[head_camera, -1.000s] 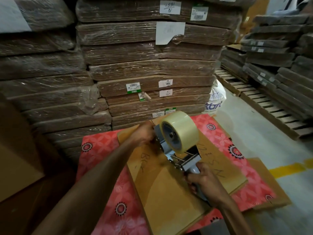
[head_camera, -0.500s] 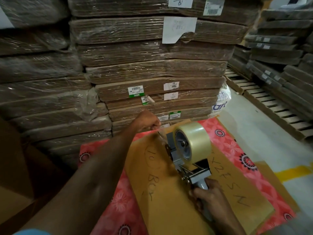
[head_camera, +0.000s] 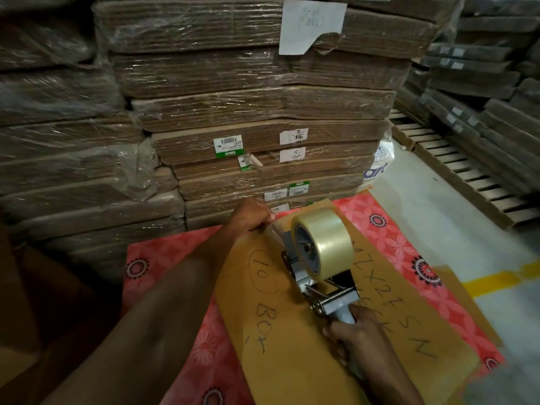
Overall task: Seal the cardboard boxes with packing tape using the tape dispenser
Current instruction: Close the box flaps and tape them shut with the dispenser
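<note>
Head camera looks down on the right hand (head_camera: 355, 331), curled round the handle of the tape dispenser (head_camera: 324, 293), which it holds over the flat cardboard box (head_camera: 292, 363). Ahead and to the left, the left hand (head_camera: 252, 214) pinches the loose tape end (head_camera: 276, 231) at the box's far edge. Wrapped cardboard stacks (head_camera: 263, 106) rise just beyond that hand. Bare floor (head_camera: 438, 223) lies open to the right of the right hand, past the red cloth (head_camera: 388, 238).

Warehouse: shrink-wrapped flat cardboard stacks (head_camera: 257, 112), wooden pallets (head_camera: 455, 159).
</note>
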### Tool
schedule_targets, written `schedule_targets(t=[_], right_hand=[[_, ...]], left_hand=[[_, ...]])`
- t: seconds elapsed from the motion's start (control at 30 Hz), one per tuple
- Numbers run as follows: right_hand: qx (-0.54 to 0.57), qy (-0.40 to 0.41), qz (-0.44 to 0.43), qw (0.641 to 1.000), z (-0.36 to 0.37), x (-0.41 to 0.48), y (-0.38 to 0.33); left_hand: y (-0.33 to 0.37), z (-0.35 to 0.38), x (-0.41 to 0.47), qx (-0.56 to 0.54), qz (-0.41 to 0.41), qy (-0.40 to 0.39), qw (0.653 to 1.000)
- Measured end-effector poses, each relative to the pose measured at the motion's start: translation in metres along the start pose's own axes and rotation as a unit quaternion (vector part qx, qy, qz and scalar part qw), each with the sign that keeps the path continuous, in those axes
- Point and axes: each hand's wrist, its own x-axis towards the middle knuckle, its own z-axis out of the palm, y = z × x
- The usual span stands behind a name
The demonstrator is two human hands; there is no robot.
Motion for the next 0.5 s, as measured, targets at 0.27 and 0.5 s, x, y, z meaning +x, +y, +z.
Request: schedule_targets(t=[0.27, 0.5], right_hand=[[0.01, -0.016, 0.028, 0.999, 0.001, -0.003, -0.011], [-0.057, -0.018, 0.014, 0.998, -0.001, -0.005, -0.022]], left_hand=[[0.009, 0.012, -0.019, 0.219, 0.023, 0.132, 0.966], [-0.011, 0.042, -0.046, 0.328, 0.137, 0.058, 0.933]])
